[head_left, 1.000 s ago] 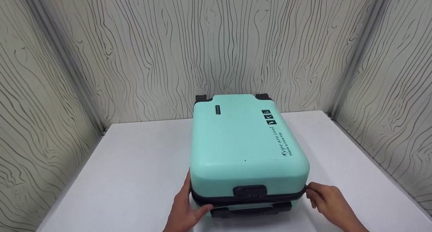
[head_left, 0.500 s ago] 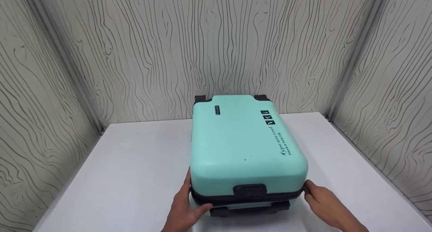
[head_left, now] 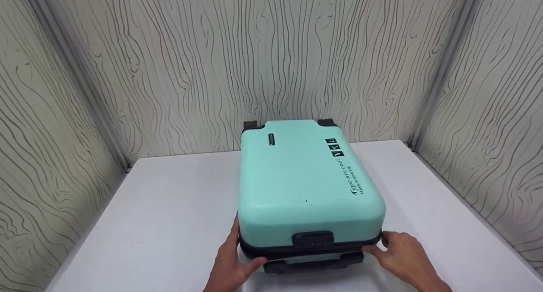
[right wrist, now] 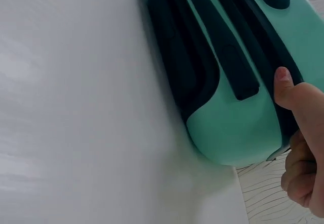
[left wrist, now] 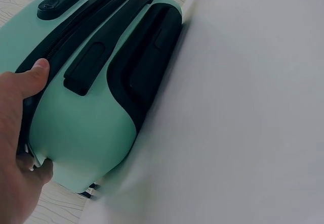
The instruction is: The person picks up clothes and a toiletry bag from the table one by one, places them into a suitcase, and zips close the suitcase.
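A mint-green hard-shell suitcase (head_left: 297, 169) lies flat on the white table, its lid closed down along a black zipper band (left wrist: 55, 42). On its near side are a black combination lock (head_left: 314, 239) and a black carry handle (head_left: 314, 265). My left hand (head_left: 229, 262) grips the near left corner, thumb on the band and fingers along the side. At the near right corner my right hand (head_left: 405, 258) holds the suitcase edge. In the right wrist view its thumb (right wrist: 284, 85) presses the band while the other fingers curl by the side; whatever lies inside them is hidden.
The white table (head_left: 169, 207) spreads out on both sides of the suitcase. Wood-grain panels (head_left: 191, 71) stand behind and at both sides. Two black wheels (head_left: 326, 122) point towards the back panel.
My right hand has shifted from pinching at the right corner to a hold with its thumb reaching round onto the front of the band. The left hand keeps its grip.
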Demonstrator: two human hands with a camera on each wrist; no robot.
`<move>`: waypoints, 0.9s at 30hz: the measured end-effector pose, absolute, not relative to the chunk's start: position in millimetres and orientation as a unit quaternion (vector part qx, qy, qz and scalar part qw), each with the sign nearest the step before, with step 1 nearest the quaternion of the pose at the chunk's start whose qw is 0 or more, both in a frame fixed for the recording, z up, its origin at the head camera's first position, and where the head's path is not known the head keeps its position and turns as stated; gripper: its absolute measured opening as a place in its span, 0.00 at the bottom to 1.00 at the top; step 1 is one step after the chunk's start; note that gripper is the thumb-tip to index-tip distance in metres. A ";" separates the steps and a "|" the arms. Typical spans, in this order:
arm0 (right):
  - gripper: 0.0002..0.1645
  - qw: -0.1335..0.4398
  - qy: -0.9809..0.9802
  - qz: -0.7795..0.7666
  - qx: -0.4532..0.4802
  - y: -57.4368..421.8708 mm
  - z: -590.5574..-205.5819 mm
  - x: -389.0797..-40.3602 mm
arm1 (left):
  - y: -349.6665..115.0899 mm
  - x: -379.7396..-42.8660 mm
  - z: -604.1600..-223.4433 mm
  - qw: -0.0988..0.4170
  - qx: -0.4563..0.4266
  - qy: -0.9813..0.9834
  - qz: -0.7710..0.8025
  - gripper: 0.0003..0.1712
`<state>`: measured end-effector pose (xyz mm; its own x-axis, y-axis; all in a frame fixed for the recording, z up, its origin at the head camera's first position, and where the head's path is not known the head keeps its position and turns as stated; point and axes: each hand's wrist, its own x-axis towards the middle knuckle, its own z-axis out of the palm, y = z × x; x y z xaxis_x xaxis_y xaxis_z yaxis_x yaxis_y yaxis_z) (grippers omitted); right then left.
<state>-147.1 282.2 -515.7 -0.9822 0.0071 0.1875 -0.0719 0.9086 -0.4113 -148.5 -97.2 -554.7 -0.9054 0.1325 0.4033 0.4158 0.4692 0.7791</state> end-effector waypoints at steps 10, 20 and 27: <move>0.30 0.203 -0.970 0.130 0.015 255.6 -528.2 -131.9 | -94.6 -149.1 -558.0 0.169 -0.179 -0.843 -0.479 0.64; 0.17 0.059 -0.969 0.239 -0.029 247.4 -525.9 -122.0 | -96.9 -148.6 -562.2 0.157 -0.174 -0.844 -0.483 0.64; 0.17 0.083 -0.971 0.222 -0.004 250.2 -525.0 -117.7 | -94.7 -149.7 -559.5 0.150 -0.178 -0.840 -0.491 0.66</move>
